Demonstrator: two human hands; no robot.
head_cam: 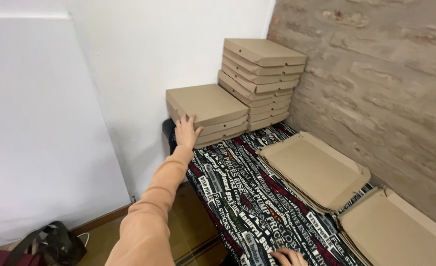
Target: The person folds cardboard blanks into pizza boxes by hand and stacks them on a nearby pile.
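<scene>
Closest to you, your right hand [288, 256] lies at the bottom edge of the view, fingers flat on the patterned cloth [237, 192] that covers the bench; only part of that hand shows, and it has hold of nothing. Your left hand [186, 131], at the end of a peach-coloured sleeve [151, 212], stretches far ahead with fingers spread, palm pressed against the front corner of the short stack of folded cardboard boxes [205, 111], gripping none of them. That short stack sits at the far left corner of the bench, against the white wall. Just beside it on the right, in the corner by the brick wall [375, 98], stands a taller stack of boxes [260, 81]. Two piles of flat, unfolded box blanks [316, 170] [400, 231] lie along the right side. A dark bag [55, 244] rests on the floor at lower left.
</scene>
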